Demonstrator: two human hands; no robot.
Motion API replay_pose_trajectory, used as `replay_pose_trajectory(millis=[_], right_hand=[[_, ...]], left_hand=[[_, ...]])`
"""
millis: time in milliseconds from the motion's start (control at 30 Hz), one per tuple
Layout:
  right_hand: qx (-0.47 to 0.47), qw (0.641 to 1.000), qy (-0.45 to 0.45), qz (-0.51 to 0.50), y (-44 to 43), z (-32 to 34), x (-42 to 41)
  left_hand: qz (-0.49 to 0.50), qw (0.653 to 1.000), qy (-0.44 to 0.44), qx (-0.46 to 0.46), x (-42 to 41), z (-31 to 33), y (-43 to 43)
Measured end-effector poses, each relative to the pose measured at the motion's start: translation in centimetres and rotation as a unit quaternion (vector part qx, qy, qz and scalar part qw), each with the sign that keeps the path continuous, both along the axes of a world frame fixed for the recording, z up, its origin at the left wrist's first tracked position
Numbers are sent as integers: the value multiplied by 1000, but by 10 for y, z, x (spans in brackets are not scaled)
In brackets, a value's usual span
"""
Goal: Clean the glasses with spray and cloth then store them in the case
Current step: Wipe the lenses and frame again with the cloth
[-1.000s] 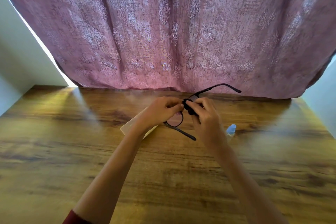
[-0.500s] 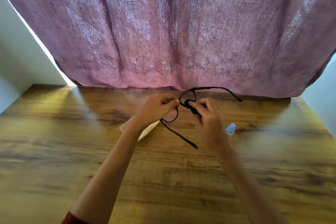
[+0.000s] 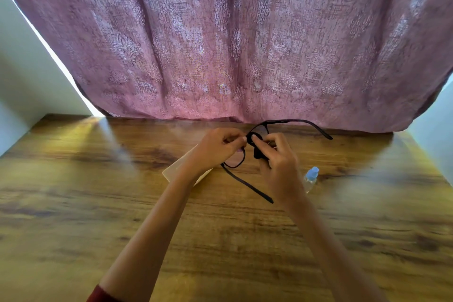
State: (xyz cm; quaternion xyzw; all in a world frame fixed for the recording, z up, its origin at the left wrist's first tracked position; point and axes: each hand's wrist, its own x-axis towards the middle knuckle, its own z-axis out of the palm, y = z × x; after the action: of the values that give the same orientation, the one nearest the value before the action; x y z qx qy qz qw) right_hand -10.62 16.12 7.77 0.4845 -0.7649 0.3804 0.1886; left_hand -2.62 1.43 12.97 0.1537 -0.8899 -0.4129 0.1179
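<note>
Over the wooden table [image 3: 98, 203], the left hand [image 3: 215, 147] pinches the glasses [image 3: 236, 160] by the frame, clear of the wood. The right hand [image 3: 279, 162] pinches a dark cloth [image 3: 257, 152], seemingly round one lens. A pale case [image 3: 176, 171] lies beneath the left wrist, and a spray bottle [image 3: 311, 178] stands beside the right. The curtain [image 3: 220, 44] hangs behind.

Pink patterned curtain [image 3: 232, 44] — wooden table [image 3: 98, 203].

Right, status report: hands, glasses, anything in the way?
Left hand holds glasses frame. Right hand pinches cloth on lens. Bottle and case aside; nothing blocking.
</note>
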Motion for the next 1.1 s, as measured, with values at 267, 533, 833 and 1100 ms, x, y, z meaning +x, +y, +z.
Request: replay_pose_trajectory(millis=[267,533,833,1100], right_hand=[[-38,998,-9,-39,-5,0,-11],[-26,1000,9,-6,-2,3,-11],[-1,999,26,25,-4,6,-8],[14,999,14,-40,0,-2,-16]], left_hand=[[4,1000,9,-7,0,-1,4],[-5,1000,15,-26,-1,-4,4],[2,999,37,-17,0,-6,4],[32,998,51,11,2,-9,3]])
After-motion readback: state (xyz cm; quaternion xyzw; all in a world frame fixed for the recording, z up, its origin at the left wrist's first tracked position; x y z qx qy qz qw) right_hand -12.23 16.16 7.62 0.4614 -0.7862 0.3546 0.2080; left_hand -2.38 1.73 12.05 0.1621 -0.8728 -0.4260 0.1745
